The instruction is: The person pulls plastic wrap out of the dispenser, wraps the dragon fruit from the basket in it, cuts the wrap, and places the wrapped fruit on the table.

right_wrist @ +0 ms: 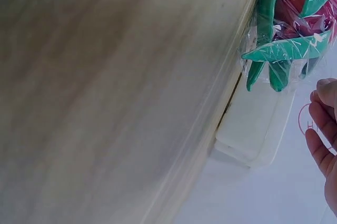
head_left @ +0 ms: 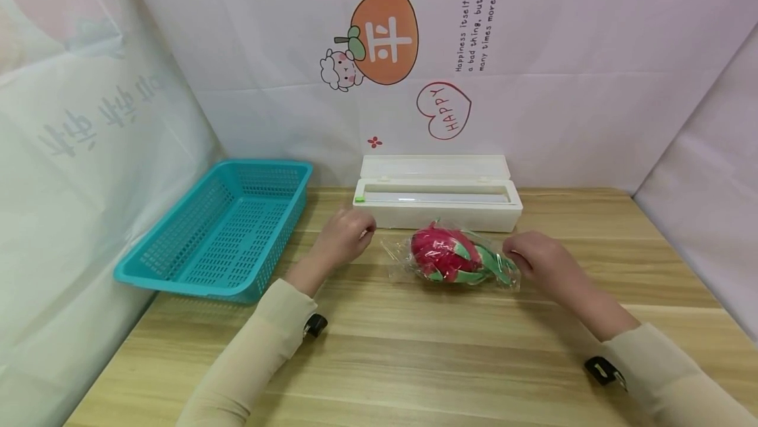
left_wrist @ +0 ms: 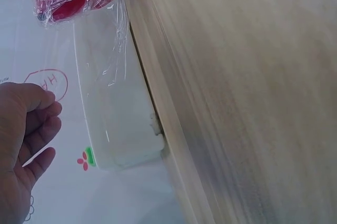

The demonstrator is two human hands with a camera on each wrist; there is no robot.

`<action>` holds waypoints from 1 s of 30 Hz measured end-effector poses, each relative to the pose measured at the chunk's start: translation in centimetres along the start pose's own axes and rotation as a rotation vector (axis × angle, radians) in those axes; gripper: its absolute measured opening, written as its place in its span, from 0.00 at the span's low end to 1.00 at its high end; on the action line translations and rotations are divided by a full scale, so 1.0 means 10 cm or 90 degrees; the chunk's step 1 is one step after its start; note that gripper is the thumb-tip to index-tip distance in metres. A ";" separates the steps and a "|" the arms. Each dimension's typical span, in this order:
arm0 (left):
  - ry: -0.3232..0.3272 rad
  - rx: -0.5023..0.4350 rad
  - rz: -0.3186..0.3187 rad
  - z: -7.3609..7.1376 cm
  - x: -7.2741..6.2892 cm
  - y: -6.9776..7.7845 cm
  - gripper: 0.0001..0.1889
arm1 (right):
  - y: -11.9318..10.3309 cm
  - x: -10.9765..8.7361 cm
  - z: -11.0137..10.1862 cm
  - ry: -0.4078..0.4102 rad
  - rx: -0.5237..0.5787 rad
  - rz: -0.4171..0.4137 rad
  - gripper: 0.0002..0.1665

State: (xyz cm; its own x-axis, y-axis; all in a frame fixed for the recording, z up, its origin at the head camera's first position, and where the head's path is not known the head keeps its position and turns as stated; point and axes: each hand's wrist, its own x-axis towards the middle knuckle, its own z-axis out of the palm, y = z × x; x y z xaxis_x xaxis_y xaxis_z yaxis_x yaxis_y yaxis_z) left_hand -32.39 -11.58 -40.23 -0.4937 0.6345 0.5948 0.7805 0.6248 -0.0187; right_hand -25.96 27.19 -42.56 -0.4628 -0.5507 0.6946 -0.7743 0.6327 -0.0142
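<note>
A pink dragon fruit (head_left: 447,256) with green scales lies on its side on the wooden table, wrapped in clear plastic film (head_left: 399,259) whose loose end spreads to the left. My left hand (head_left: 346,235) hovers to the left of that loose end, fingers loosely bent and holding nothing; the left wrist view shows a gap between the hand (left_wrist: 29,134) and the film. On the other side, my right hand (head_left: 545,262) is close to the fruit's green tip. Its fingers are loosely bent, and in the right wrist view they are apart from the wrapped fruit (right_wrist: 292,39).
Behind the fruit stands a long white cling film box (head_left: 441,216), its lid (head_left: 435,167) raised against the printed backdrop. A turquoise perforated basket (head_left: 284,243) sits at the left. White sheets with printed drawings enclose the table (head_left: 426,368) at the back and sides.
</note>
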 end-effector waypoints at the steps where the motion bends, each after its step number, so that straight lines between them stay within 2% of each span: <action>1: -0.002 -0.001 0.004 0.00 -0.01 0.00 0.06 | 0.00 0.00 0.01 -0.004 0.004 -0.007 0.15; 3: -0.008 -0.002 0.015 0.00 -0.02 0.00 0.06 | 0.00 0.00 0.01 -0.011 0.010 -0.020 0.14; 8: -0.042 -0.010 0.038 0.01 -0.05 0.03 0.05 | 0.00 0.00 0.03 -0.026 0.008 -0.055 0.03; 14: -0.065 -0.024 0.065 0.04 -0.08 0.06 0.04 | -0.02 0.01 0.06 -0.024 0.005 -0.081 0.26; 17: -0.066 -0.030 0.078 0.06 -0.09 0.06 0.04 | -0.03 0.00 0.07 -0.028 0.002 -0.081 0.27; 21: -0.070 -0.032 0.081 0.08 -0.11 0.07 0.03 | -0.04 0.00 0.07 -0.040 0.007 -0.082 0.20; 23: -0.070 -0.033 0.079 0.08 -0.12 0.08 0.03 | -0.04 0.00 0.06 -0.042 0.011 -0.084 0.19; 27: -0.066 -0.043 0.072 0.06 -0.11 0.10 0.03 | -0.05 0.02 0.04 -0.042 0.018 -0.079 0.27; 30: -0.058 -0.061 0.059 0.07 -0.10 0.12 0.05 | -0.06 0.05 0.01 -0.032 0.013 -0.069 0.28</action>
State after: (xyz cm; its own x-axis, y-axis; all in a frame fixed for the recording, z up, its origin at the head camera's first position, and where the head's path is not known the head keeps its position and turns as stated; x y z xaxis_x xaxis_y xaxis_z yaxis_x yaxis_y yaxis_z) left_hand -31.23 -11.20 -41.41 -0.4472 0.7290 0.5182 0.8555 0.5177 0.0099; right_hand -25.79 26.49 -42.25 -0.3968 -0.6424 0.6556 -0.8291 0.5574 0.0444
